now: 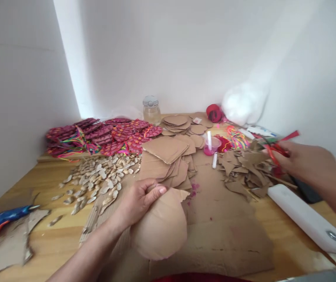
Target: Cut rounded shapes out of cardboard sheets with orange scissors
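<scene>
Over cardboard (pixel 229 235), left hand (pixel 140 199) holds cutout (pixel 163 227); right hand (pixel 306 158), scissors (pixel 274 152).

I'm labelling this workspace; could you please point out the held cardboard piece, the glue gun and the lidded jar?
Held cardboard piece (pixel 160 226): head view, rounded body.
Glue gun (pixel 4 217): head view, blue body.
Lidded jar (pixel 152 115): head view, side wall.

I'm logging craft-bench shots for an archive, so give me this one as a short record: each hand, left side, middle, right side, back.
Left hand: holds a rounded cardboard piece by its upper edge
Right hand: holds red scissors
Left side: peanut shells, blue glue gun
Middle: stacked cardboard cutouts, cup with pink contents
Right side: cardboard scraps, white device
Back: patterned pieces, lidded jar, white fluff
</scene>
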Demonstrator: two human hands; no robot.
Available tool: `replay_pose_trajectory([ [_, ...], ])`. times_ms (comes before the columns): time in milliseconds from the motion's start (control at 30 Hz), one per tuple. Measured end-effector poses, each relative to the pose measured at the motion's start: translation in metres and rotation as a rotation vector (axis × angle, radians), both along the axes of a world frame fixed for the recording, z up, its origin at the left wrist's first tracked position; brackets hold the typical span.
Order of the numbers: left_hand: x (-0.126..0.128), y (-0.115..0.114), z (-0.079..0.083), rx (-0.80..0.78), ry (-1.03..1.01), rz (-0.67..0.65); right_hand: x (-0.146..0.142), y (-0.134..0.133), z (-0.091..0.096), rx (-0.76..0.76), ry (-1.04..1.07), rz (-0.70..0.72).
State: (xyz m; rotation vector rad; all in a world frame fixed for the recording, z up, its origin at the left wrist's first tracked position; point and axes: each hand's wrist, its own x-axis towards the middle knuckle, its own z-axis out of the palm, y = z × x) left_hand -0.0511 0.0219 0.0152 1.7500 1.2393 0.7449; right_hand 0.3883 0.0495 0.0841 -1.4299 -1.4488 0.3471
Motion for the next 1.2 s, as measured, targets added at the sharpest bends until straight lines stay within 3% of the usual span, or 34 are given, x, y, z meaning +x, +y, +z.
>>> replay_pose_trajectory([
  [67,0.000,-0.001,-0.004,-0.007,0.009,0.009,-0.008,-0.004,0.009,0.097,-0.405,-0.288],
  [100,-0.001,-0.001,-0.006,-0.002,0.006,0.018,-0.016,-0.007,0.013,0.081,-0.494,-0.330],
  [167,-0.003,-0.001,-0.009,0.016,-0.020,0.051,-0.035,-0.013,0.018,0.098,-0.415,-0.389],
  [300,-0.006,-0.002,-0.013,0.031,-0.061,0.103,-0.076,-0.023,0.010,-0.058,-0.129,-0.202],
  [367,-0.007,-0.002,-0.014,0.029,-0.066,0.111,-0.099,-0.028,-0.002,-0.251,0.126,0.039],
  [533,-0.007,-0.002,-0.016,0.033,-0.086,0.124,-0.159,-0.038,-0.038,-0.529,0.314,0.457],
  [600,-0.007,-0.003,-0.016,0.036,-0.093,0.132,-0.177,-0.039,-0.048,-0.588,0.395,0.533],
  [833,-0.004,-0.005,-0.015,0.028,-0.064,0.151,-0.213,-0.038,-0.068,-0.679,0.634,0.604],
  [933,-0.001,-0.005,-0.015,0.025,-0.089,0.163,-0.224,-0.042,-0.073,-0.737,0.701,0.697],
  [1200,-0.003,-0.007,-0.015,-0.004,-0.245,0.222,-0.221,-0.043,-0.090,-0.700,0.678,0.706],
])
